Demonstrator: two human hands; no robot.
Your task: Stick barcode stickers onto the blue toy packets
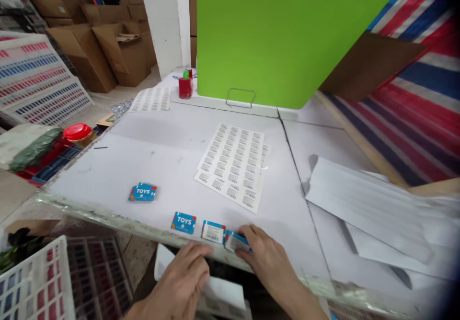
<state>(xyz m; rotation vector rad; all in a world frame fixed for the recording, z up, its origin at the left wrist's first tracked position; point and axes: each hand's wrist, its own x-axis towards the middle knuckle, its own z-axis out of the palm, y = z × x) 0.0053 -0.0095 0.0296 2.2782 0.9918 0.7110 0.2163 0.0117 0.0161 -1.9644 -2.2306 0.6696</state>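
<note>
1. Head view, right hand [268, 257]: grip closed on right end of a blue card [237, 242] with a white patch, at the desk [108, 171] front edge.
2. Left hand [187, 272]: fingers curled, over the front edge, beside/over a white sheet [224, 291] below desk level. Can't tell if the grip is open or closed.
3. Left of the held card: blue card with barcode label [213, 234], then TOYS card [184, 222]. Small TOYS stack [143, 192] farther left, further in.
4. Barcode label sheets [233, 164] overlap mid-desk. Another label sheet [151, 99] at far left, near red holder [186, 87].
5. Green panel [280, 37] at back; white envelopes [366, 205] at right.
</note>
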